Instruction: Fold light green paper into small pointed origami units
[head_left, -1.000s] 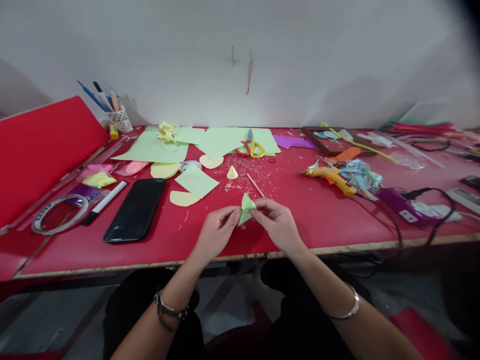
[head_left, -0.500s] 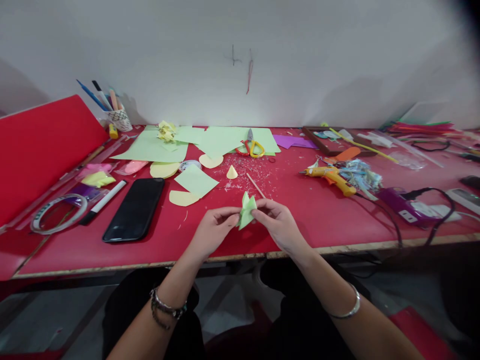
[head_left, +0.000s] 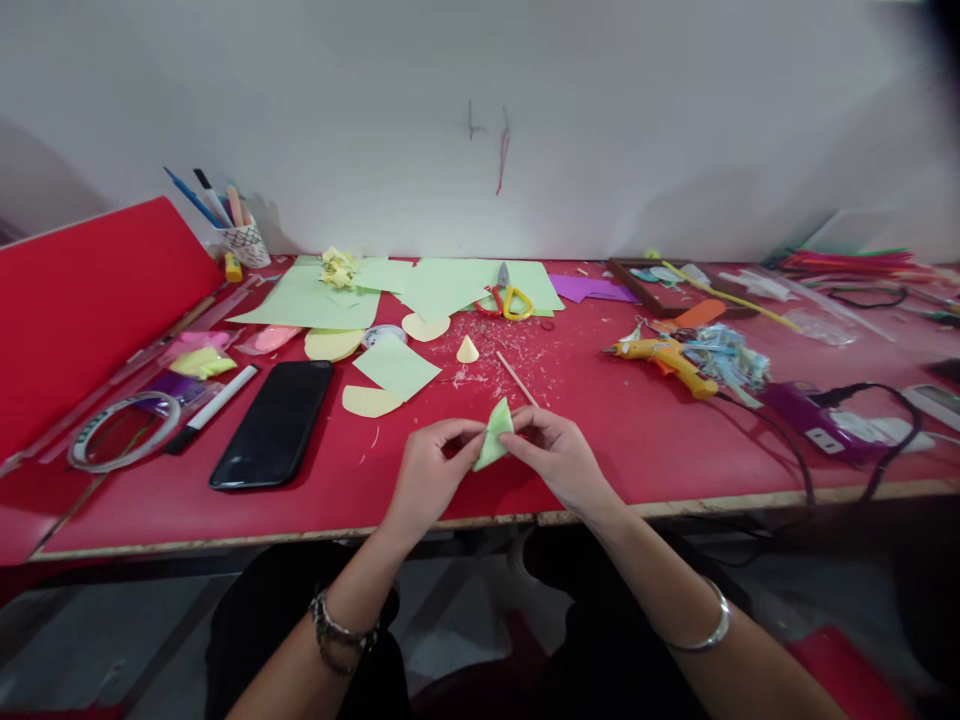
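Between my two hands is a small piece of folded light-green paper (head_left: pixel 493 436), held up just above the table near its front edge. My left hand (head_left: pixel 435 465) pinches its left side with thumb and fingers. From the right, my right hand (head_left: pixel 559 455) presses thumb and fingertips on the other side. Just beyond the hands stand a small pale-yellow paper cone (head_left: pixel 467 349) and a thin wooden stick (head_left: pixel 517 378). Left of them lie a green paper square (head_left: pixel 397 366) and a yellow paper piece (head_left: pixel 373 401).
Scissors (head_left: pixel 504 297) rest on green sheets (head_left: pixel 442 285) at the back. A yellow glue gun (head_left: pixel 664 362) with a cord lies right, near a purple power strip (head_left: pixel 821 425). At left are a black phone (head_left: pixel 274 425), a marker (head_left: pixel 214 408) and a tape roll (head_left: pixel 124 430).
The folded paper's two raised points have come together into one flat triangular shape between my fingers. Both hands still hold it, and the view has shifted slightly.
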